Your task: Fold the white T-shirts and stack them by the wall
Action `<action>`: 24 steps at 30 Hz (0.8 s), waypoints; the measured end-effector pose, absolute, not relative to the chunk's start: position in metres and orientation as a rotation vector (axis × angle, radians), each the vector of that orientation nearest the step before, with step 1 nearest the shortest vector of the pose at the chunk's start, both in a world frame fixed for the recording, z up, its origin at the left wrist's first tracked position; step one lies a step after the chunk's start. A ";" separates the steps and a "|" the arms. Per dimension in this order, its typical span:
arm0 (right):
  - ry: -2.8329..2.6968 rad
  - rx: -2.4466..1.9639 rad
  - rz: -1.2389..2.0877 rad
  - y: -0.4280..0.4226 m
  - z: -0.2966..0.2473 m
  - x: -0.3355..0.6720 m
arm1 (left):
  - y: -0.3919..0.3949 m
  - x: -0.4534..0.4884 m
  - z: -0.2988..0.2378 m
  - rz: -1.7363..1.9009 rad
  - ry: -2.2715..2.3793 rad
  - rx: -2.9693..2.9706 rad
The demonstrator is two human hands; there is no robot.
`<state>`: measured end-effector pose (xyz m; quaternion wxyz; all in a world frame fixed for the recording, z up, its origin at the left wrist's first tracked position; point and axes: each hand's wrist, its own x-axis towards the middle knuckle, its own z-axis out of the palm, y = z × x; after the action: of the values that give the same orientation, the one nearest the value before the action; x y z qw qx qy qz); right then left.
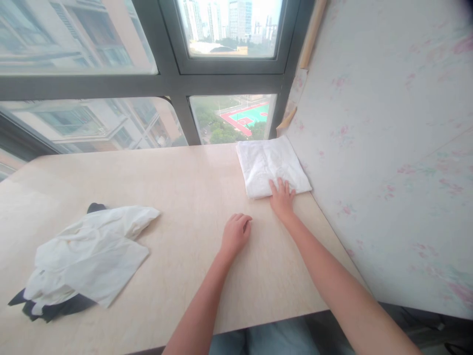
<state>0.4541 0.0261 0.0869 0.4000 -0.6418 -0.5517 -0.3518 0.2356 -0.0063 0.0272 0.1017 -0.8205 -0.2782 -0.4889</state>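
A folded white garment [271, 160] lies in the far right corner of the tabletop, against the wall. My right hand [283, 199] rests on its near edge, fingers spread and pressed lightly on the fabric. Left of it and nearer to me, my left hand [235, 232] is loosely curled in on itself just over the bare wood, with nothing visible in it. Over on the left, a crumpled white shirt-like garment [92, 251] lies in a loose heap, with dark cloth [64, 308] showing beneath it.
The light wooden tabletop [177, 197] runs up to the grey-framed window [173, 84] at the back. A flower-patterned papered wall [373, 148] bounds the right side. The table's front edge is close to my body.
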 end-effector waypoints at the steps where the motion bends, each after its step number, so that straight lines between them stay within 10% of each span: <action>1: -1.400 -1.633 -0.877 0.028 0.091 0.453 | -0.007 0.236 0.026 -1.445 -0.820 -2.420; 11: -1.392 -1.517 -0.867 0.026 0.133 0.527 | -0.014 0.230 0.012 -1.462 -0.824 -2.417; 24: -1.199 -1.443 -0.997 0.019 0.049 0.554 | -0.021 0.234 0.007 -1.495 -0.857 -2.400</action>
<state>0.5538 0.0187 0.0487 0.4870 -0.5933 -0.4928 -0.4098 0.2336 -0.0207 0.0072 0.0934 -0.8087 -0.2889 -0.5038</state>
